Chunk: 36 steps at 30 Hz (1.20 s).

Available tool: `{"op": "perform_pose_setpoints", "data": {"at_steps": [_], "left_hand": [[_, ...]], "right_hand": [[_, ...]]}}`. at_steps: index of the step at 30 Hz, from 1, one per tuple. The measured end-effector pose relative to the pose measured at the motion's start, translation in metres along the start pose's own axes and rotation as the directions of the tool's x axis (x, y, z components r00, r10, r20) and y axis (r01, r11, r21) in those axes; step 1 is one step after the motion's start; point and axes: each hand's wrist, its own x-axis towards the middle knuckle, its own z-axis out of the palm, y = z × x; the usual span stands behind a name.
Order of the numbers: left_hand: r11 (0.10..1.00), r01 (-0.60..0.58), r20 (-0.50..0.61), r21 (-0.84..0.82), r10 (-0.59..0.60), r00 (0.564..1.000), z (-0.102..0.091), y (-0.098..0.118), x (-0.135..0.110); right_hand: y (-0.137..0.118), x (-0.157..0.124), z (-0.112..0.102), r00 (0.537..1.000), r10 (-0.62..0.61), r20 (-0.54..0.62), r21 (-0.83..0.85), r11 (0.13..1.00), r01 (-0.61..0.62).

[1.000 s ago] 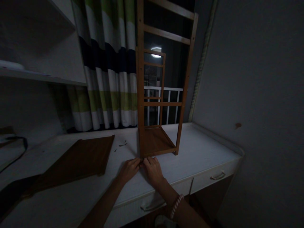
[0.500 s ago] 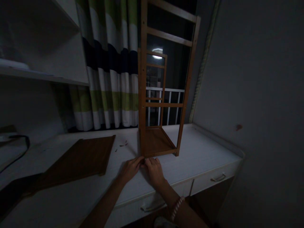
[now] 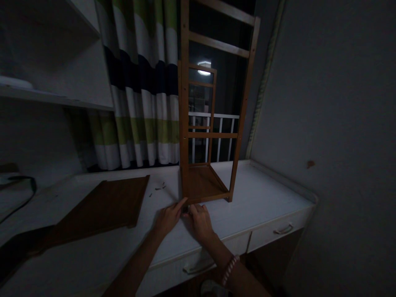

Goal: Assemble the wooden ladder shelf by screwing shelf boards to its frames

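Note:
A tall wooden shelf frame (image 3: 213,103) stands upright on the white desk (image 3: 262,206), with one brown board fitted at its bottom. Both hands meet at the foot of its front left post. My left hand (image 3: 168,218) touches the post's base with its fingers curled, the forefinger reaching up along the wood. My right hand (image 3: 200,220) lies just beside it, fingers bent and pinched towards the same spot. What sits between the fingertips is too dark and small to make out. A beaded bracelet (image 3: 229,269) is on my right wrist.
A loose brown shelf board (image 3: 108,206) lies flat on the desk to the left. Small screws or bits (image 3: 159,189) lie near it. A striped curtain (image 3: 139,90) hangs behind. Wall shelves (image 3: 52,99) are at left, a wall at right. Drawer handles (image 3: 283,229) face me.
Both hands stay at the foot of the front left post. My left forefinger has stretched up along the wood. The camera view shifted slightly.

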Motion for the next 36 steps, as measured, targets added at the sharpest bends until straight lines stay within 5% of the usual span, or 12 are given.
{"op": "perform_pose_setpoints", "data": {"at_steps": [19,36], "left_hand": [[0.984,-0.137,0.247,0.117,0.104,0.963,-0.007,0.008,0.005],[0.969,-0.081,0.267,0.233,0.016,0.964,-0.015,0.020,0.003]], "right_hand": [[0.003,0.000,0.003,1.000,-0.003,0.029,0.040,0.999,0.002],[0.001,-0.001,0.000,0.996,0.031,0.083,-0.011,0.999,-0.030]]}}
